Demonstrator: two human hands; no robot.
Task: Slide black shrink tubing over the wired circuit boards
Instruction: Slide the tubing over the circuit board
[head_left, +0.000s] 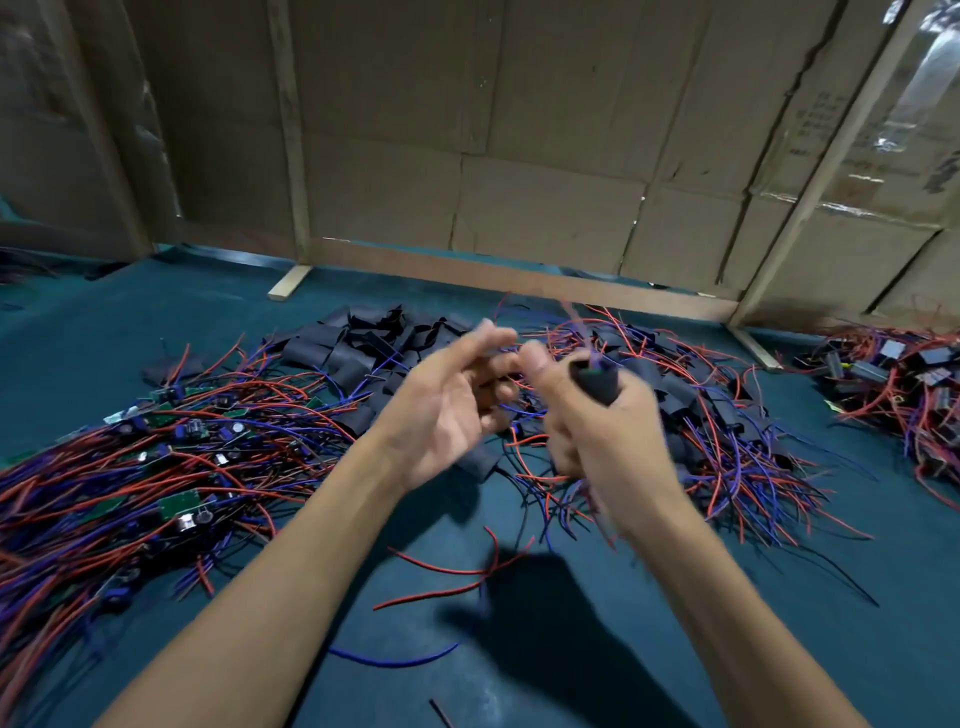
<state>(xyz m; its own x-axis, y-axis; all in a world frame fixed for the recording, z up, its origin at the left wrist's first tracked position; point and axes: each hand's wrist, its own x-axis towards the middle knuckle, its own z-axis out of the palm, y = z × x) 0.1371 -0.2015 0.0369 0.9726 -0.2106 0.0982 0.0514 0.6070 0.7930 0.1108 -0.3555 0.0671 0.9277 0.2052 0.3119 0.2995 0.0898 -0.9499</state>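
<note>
Scene: a person's two bare forearms reach fwd over a teal-covered work surface (597, 649), seen from above & behind the hands.
Right hand (602, 421): fingers curled round a black shrink tube (595, 384), held upright above the middle of the surface. Red & blue wires (587, 332) stick out of the tube's top end, blurred; more wire ends hang below the fist.
Left hand (447, 410): palm up, fingers loosely extended toward the right hand's thumb, gripping nothing. Fingertips are blurred; can't tell if they touch the thumb or a wire.
Tubing pile (374, 338): cut black sleeves heaped toward the far edge, centre, just behind both hands.
Wired boards (130, 457): small green circuit boards w/ long red & blue leads, spread in a big tangle along the left edge.
Sleeved pile (727, 426): black sleeves tangled w/ red & blue leads, right of centre, beside the right hand.
Far-right heap (893, 384): more wired parts near the right edge, well apart from the hands; detail too small to tell.
Loose wires: red strand (447, 577) & blue strand (395, 660) lie on bare cloth near the front edge, btwn the forearms.
Backdrop: flattened cardboard panels (519, 156) on wooden strips stand along the far edge.
</note>
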